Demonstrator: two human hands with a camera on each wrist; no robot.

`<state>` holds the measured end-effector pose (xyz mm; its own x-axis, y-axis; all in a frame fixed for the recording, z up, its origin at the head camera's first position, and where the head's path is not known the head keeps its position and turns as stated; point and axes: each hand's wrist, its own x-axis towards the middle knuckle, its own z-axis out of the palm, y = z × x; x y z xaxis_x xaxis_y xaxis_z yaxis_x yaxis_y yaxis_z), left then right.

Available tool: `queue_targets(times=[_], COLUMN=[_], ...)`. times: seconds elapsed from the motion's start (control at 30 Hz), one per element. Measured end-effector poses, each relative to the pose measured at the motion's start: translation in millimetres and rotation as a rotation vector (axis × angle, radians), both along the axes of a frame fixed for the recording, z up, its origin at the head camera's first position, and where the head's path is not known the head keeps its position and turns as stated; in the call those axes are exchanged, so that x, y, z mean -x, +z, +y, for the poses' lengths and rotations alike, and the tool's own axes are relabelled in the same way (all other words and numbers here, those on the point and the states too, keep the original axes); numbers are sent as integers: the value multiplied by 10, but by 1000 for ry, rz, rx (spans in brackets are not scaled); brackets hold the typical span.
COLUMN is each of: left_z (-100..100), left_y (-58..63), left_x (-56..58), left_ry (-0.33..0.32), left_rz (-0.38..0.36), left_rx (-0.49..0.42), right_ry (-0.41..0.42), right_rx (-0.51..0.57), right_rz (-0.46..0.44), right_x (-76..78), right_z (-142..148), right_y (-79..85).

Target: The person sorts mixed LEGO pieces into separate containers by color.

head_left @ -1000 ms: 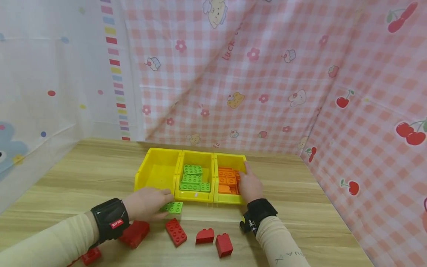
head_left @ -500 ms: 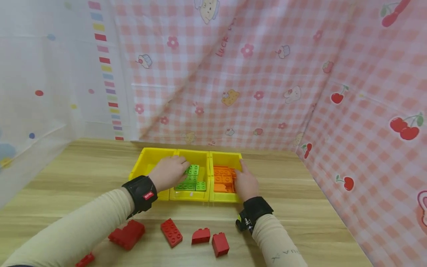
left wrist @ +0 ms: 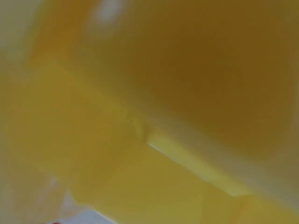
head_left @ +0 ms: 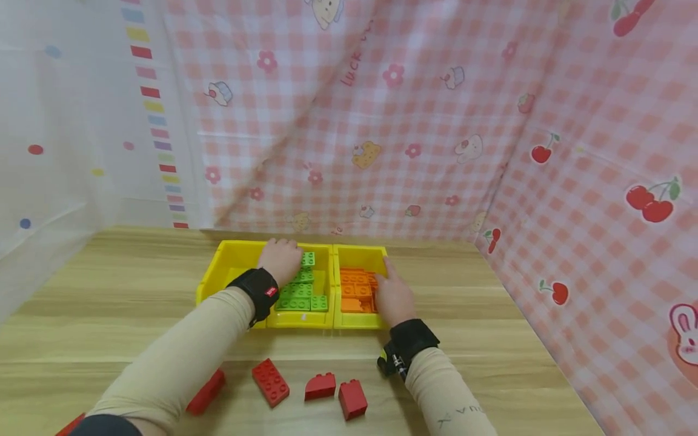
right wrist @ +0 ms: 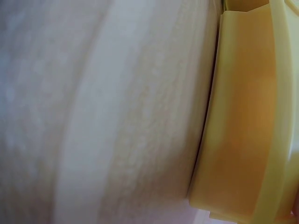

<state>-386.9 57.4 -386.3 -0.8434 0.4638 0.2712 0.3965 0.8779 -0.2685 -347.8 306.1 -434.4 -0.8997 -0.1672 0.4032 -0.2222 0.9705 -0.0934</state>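
Three joined yellow bins (head_left: 231, 259) stand in a row on the wooden table. My left hand (head_left: 280, 261) reaches over the left bin into the back of the middle one and holds a light green toy brick (head_left: 309, 259), partly hidden by the fingers. Several other green bricks (head_left: 294, 303) lie in front of it in that bin. At the right end, my right hand (head_left: 395, 297) grips the side wall of the right bin (head_left: 362, 257), which contains orange bricks (head_left: 355, 290). The left wrist view is filled by blurred yellow plastic; in the right wrist view a yellow bin wall (right wrist: 243, 112) stands on the table.
In front of the bins lie a red eight-stud brick (head_left: 270, 383), a red curved brick (head_left: 320, 386) and a red block (head_left: 352, 399). More red pieces (head_left: 206, 392) are partly covered by the left forearm. Patterned cloth walls (head_left: 349, 121) stand behind and at both sides.
My left hand has carried the green brick from the table before the left bin up and into the back of the middle bin. My right hand keeps its place; the view has shifted slightly.
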Motion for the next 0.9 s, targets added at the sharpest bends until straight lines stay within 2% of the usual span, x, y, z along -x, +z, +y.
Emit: queue_targets(times=[0.2, 0.33, 0.47, 0.67, 0.9], left_z=[25, 33, 31, 42, 33], left_y=[32, 61, 54, 32, -23], left_x=[16, 4, -8, -60, -105], left_ry=[51, 62, 62, 60, 42], left_rz=[-40, -39, -48, -117, -158], left_rx=[29, 51, 84, 133, 87], right_ry=[15, 20, 24, 20, 25], right_rx=[-20, -17, -4, -9, -6], right_rz=[88, 139, 117, 73, 88], right_x=[5, 22, 28, 38, 14], right_z=[-36, -39, -39, -28, 13], right_y=[8, 6, 14, -14, -43])
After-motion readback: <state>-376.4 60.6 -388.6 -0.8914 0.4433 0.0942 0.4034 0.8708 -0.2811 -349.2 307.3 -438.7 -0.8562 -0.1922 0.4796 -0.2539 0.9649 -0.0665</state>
